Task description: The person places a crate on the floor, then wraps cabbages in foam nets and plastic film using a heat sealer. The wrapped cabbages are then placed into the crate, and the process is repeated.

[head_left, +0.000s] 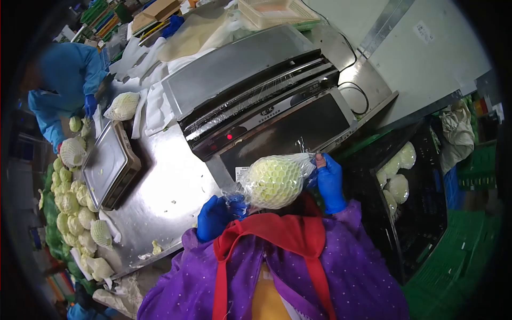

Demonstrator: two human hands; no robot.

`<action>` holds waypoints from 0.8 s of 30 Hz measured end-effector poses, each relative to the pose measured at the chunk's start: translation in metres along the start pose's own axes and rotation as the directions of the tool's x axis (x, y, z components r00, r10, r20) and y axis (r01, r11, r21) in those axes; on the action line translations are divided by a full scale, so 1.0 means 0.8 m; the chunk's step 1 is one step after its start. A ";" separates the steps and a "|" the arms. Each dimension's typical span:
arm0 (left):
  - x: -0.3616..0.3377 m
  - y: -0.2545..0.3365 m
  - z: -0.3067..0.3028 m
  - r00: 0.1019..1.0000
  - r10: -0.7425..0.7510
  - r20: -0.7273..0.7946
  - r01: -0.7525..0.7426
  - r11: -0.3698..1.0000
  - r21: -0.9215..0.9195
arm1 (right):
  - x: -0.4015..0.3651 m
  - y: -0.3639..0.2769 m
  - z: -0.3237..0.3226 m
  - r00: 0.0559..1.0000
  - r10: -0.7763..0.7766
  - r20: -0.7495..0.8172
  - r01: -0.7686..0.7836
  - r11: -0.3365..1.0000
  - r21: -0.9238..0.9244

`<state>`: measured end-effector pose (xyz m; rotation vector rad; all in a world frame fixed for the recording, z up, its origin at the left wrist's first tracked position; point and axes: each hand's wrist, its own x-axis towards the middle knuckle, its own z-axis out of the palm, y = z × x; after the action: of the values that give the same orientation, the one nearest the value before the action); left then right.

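Observation:
A pale green cabbage (274, 181) in a white foam net hangs close to my chest, with clear plastic film around it. My right hand (332, 184), in a blue glove with a bare thumb tip, pinches the gathered film at the cabbage's right end. On the other side my left hand (214, 217), also gloved in blue, is closed on the film at the left end; its fingertips are partly hidden. Just beyond the cabbage stands the film wrapping machine (282, 125), with a red light lit and film across its roller.
A scale (109, 165) stands on the steel table (165, 186). Many cabbages (69, 205) are piled at the left, and one netted cabbage (122, 106) lies behind the scale. A co-worker (69, 85) in blue is at the left. A black crate (410, 213) at the right holds wrapped cabbages.

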<state>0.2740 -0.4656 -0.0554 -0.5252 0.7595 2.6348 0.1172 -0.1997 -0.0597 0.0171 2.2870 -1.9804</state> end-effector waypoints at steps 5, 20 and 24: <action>0.023 -0.017 0.025 0.790 0.360 -0.497 -0.029 0.831 0.555 | 0.014 -0.008 0.010 0.999 0.026 0.035 -0.025 0.999 -0.040; 0.130 -0.001 -0.023 0.693 0.721 0.000 0.130 -0.124 0.984 | 0.086 0.069 0.058 0.898 -0.141 0.416 0.323 0.855 -0.407; 0.124 0.005 -0.020 0.635 0.769 0.073 -0.249 0.115 0.962 | 0.060 0.019 0.089 0.698 0.282 0.659 -0.636 0.667 0.389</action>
<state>0.1900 -0.4557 -0.1092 -0.5425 2.8867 1.8663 0.0769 -0.2712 -0.0896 0.0906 1.0777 -1.9597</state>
